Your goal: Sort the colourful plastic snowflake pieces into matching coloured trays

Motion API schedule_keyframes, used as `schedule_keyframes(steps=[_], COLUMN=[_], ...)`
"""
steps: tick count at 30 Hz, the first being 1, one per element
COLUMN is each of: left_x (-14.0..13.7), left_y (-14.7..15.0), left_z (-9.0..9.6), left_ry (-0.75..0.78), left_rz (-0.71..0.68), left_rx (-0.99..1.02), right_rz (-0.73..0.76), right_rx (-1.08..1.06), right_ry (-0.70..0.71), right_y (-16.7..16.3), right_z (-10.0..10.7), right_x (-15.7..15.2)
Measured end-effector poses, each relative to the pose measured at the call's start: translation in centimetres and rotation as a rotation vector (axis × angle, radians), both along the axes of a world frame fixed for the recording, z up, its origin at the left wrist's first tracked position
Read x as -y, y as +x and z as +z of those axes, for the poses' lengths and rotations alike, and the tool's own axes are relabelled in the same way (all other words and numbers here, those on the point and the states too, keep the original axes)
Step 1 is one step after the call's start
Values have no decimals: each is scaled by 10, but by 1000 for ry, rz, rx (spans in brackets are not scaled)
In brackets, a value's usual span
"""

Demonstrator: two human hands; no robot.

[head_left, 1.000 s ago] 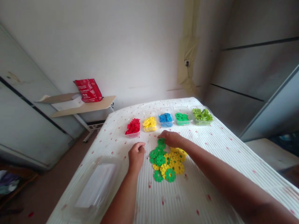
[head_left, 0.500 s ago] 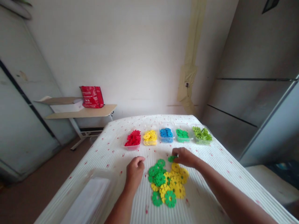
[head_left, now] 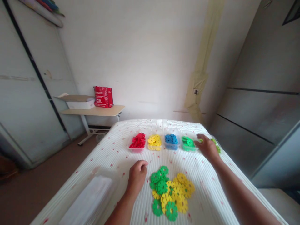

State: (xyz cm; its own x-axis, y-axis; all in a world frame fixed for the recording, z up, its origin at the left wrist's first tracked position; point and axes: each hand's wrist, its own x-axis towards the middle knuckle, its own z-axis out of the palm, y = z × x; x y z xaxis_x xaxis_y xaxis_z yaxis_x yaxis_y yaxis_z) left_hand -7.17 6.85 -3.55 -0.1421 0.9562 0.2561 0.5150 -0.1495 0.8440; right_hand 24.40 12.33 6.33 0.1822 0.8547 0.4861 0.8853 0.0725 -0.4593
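My right hand [head_left: 207, 147] is at the right end of a row of clear tubs, just right of the tub of green discs [head_left: 188, 142] and over the tub of lime-green pieces [head_left: 216, 145], hiding much of it. Its thumb and fingers are apart, with nothing visible between them. My left hand [head_left: 138, 172] rests on the table with its fingers curled closed, and I see nothing in it. To its right lies a loose pile of notched plastic discs, green ones [head_left: 162, 187] on the left and yellow ones [head_left: 182, 203] on the right, partly overlapping.
Further left in the row stand tubs of red pieces [head_left: 138, 141], yellow discs [head_left: 154, 142] and blue discs [head_left: 171, 140]. A clear container with something white inside [head_left: 89, 197] lies at front left. A side table [head_left: 103, 110] bears a red bag [head_left: 103, 97].
My right hand has moved from above the pile to the far right tubs. The green disc it held has left it, and a disc now lies atop the green tub's pieces. The view has shifted slightly.
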Motion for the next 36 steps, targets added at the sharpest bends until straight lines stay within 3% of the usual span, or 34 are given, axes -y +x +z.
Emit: schedule_keyframes(steps=[4,7,10,16,21,28,36], left_x=[0,1,4,18,36,51,48], left_y=[0,2,4,13,31,47,48], left_z=[0,1,3,21,37,30,29], left_ry=[38,80,112,218,309,203,200], left_rz=[-16,-43,-83,-261,-391,-474,-471], left_rx=[-30,-82,-128,-184,-349,-528,-429], right_rz=[205,209,169,110,74,67,68], right_rx=[65,93,104,266,291,306,311], right_ry=[-92,-169,-223,-210,-216,-219,-227], right_y=[-3,-1,0,-10,-13,-15,-17], right_z=[-41,-70,-83,-85,-86,-84,-81], right_x=[28,44,48,47,49,51,53])
